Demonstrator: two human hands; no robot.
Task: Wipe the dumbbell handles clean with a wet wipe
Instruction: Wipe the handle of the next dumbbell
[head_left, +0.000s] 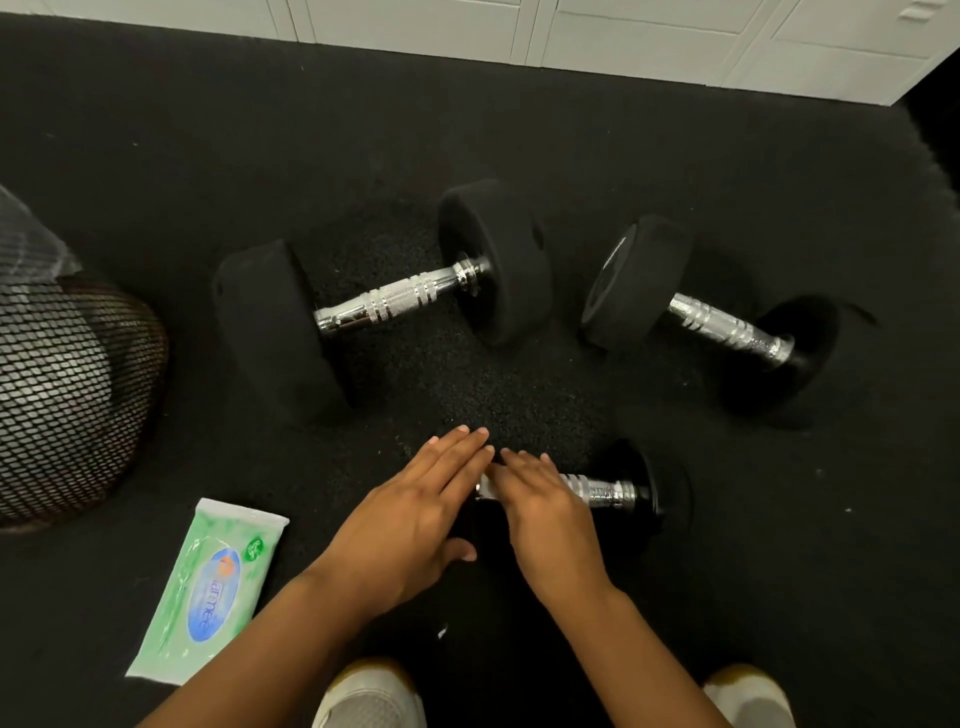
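Three black dumbbells with chrome knurled handles lie on the dark rubber floor. The nearest dumbbell (613, 491) lies just in front of me, its left weight hidden under my hands. My left hand (410, 514) lies flat with straight fingers over that left end. My right hand (545, 514) rests with straight fingers on the left part of its handle. A large dumbbell (395, 299) lies further off in the middle, and another dumbbell (722, 325) to the right. A green pack of wet wipes (208, 592) lies closed on the floor at my lower left. No loose wipe is visible.
A black mesh bin (67, 395) with a plastic liner stands at the left edge. White cabinet fronts (623, 41) run along the far side. My two pale shoes (369, 696) show at the bottom edge.
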